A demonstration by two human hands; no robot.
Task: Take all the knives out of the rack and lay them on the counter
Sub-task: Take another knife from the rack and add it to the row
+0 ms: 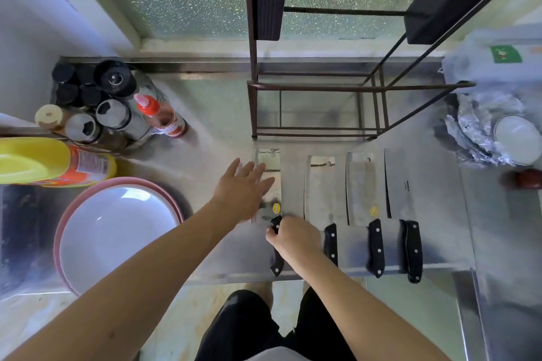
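Gripping the black riveted handle of the fourth steel cleaver (267,182), the right hand (293,239) set it flat on the stainless counter (223,243) beside three others, while the left hand (245,189), fingers spread, steadied its blade; the dark wire rack (316,86) stood seemingly empty.

Left hand (245,184) lies flat with fingers spread, while the right hand (293,239) curls in a closed grip.
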